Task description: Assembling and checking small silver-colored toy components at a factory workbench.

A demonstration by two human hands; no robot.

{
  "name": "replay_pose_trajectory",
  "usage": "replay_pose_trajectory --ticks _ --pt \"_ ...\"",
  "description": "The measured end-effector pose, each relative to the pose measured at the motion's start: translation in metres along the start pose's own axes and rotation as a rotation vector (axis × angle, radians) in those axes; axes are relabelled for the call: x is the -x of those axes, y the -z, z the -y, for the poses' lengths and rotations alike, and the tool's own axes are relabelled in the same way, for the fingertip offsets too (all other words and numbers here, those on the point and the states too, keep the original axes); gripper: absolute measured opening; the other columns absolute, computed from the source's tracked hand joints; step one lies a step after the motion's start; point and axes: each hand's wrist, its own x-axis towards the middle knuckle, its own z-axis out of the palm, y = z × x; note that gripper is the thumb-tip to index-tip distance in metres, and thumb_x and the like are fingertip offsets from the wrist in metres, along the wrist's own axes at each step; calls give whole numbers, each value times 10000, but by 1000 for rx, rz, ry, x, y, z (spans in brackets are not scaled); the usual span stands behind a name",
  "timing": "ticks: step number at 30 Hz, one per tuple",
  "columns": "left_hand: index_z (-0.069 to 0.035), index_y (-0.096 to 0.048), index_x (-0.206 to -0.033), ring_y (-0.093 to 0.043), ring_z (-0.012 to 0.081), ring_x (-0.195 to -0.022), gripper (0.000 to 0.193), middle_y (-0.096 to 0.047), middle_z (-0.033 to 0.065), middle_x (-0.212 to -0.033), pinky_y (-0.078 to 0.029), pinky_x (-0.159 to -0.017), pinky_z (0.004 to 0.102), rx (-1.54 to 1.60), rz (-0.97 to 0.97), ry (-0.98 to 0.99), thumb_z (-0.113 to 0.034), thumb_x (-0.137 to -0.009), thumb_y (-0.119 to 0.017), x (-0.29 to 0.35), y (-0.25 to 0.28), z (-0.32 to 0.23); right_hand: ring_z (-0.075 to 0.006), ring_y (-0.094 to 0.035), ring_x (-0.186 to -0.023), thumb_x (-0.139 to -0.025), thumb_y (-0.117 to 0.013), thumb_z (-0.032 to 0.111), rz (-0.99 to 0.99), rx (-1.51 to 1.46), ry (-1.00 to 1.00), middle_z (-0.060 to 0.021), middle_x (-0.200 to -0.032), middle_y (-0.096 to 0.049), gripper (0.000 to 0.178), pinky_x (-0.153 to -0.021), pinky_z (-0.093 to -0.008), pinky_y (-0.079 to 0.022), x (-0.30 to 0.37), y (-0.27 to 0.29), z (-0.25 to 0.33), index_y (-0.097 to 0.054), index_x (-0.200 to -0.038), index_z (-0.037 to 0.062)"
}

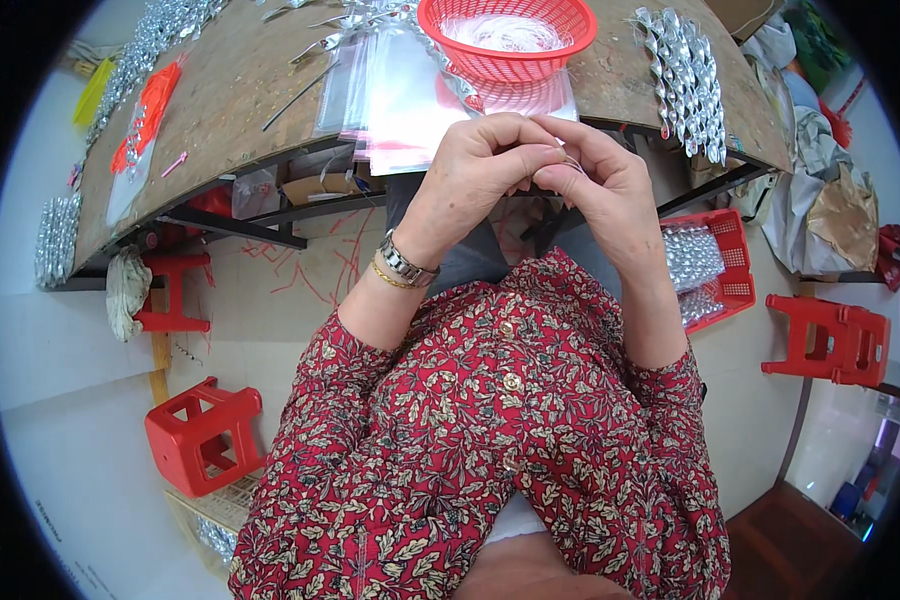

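Note:
My left hand (485, 165), with a metal watch and a gold bracelet on its wrist, is closed in a pinch in front of the table edge. Beside it my right hand (607, 185) also pinches, its fingertips meeting those of the left. Something thin shows between them, too small to name. Just beyond the hands lies a stack of clear plastic sleeves (402, 115). A silver twisted strip (460, 88) with a red tip rests over the sleeves. Behind it stands a red plastic basket (510, 66) holding fine whitish threads (505, 33).
Silver twisted strips (682, 80) lie in rows on the wooden table (245, 75). An orange-red bundle (150, 110) and a dark rod (300, 97) are at left. Below are a red crate (735, 260) of silver pieces, and red stools (205, 435) on the floor at both sides.

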Motion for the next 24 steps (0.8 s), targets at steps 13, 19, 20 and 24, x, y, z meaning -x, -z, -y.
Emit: replay_pose_trajectory --ticks 13,19,20,24 --pt "8 -668 -884 -537 35 -642 146 -630 5 -734 -435 -564 193 -164 133 -54 -124 -857 -612 -1 6 -4 -68 -603 -722 -786 -654 15 45 9 10 -40 -794 -651 400 -645 -196 -469 0 3 -1 -535 -1167 3" --pt "-7 -673 -906 -507 18 -617 151 -619 -11 -728 -400 -541 170 44 59 5 -144 -859 -628 -1 3 10 -57 -591 -685 -786 -659 17 -43 -37 22 -35 -786 -647 366 -586 -178 -457 3 -1 0 -514 -1122 -7" --pt "-14 -674 -909 -501 17 -611 149 -616 -14 -728 -392 -538 163 88 34 19 -148 -859 -632 -1 2 11 -51 -584 -673 -786 -663 21 -52 -8 25 -30 -784 -645 345 -561 -169 -448 3 0 -1 -515 -1097 -6" --pt "-22 -668 -906 -511 28 -607 137 -608 -19 -722 -401 -546 159 232 -23 84 -146 -860 -632 0 -3 8 -35 -564 -657 -796 -670 29 -90 -27 89 -20 -777 -639 301 -517 -156 -419 3 2 -8 -523 -1058 8"
